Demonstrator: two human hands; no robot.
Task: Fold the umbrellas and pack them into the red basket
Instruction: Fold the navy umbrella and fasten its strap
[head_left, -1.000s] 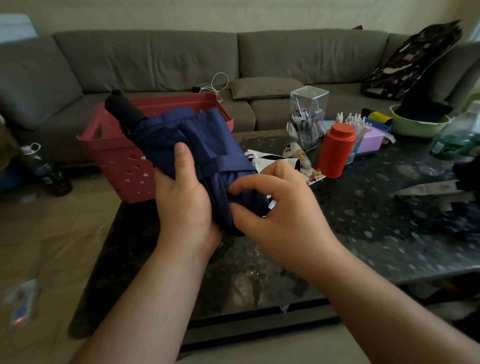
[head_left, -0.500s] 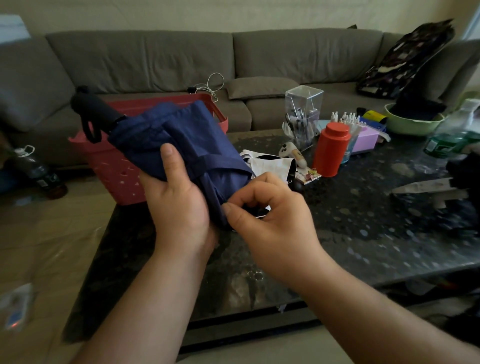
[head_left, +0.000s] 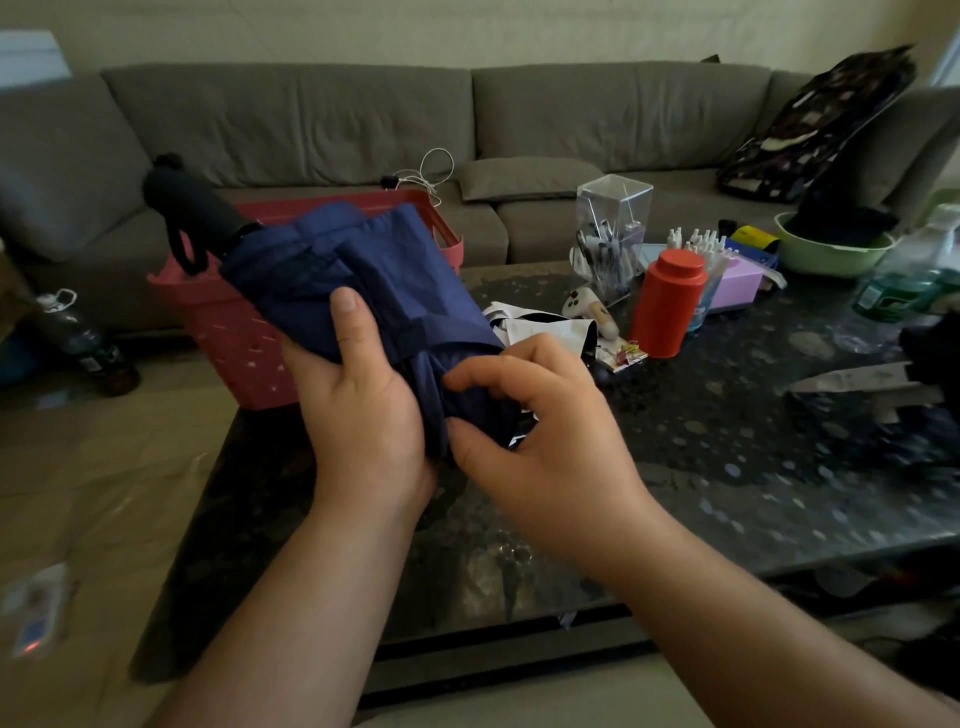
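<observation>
A collapsed navy blue umbrella (head_left: 374, 270) with a black handle (head_left: 192, 208) pointing up-left is held above the dark table's left end. My left hand (head_left: 363, 405) grips its bundled fabric from the left, thumb laid over the folds. My right hand (head_left: 540, 441) pinches the fabric at the lower end of the bundle, fingers curled. The red basket (head_left: 234, 332) stands on the table's left corner right behind the umbrella, partly hidden by it.
The dark speckled table (head_left: 727, 457) carries a red canister (head_left: 667, 304), a clear pen holder (head_left: 613, 234), papers, a green bowl (head_left: 831, 254), a bottle (head_left: 914, 280) and scissors (head_left: 862, 379). A grey sofa (head_left: 415, 124) runs behind. A bottle (head_left: 88, 343) stands on the floor at left.
The umbrella has tilted a little, its handle swinging between frames and ending up-left. My right hand has shifted its pinch along the lower fabric; my left hand keeps its grip.
</observation>
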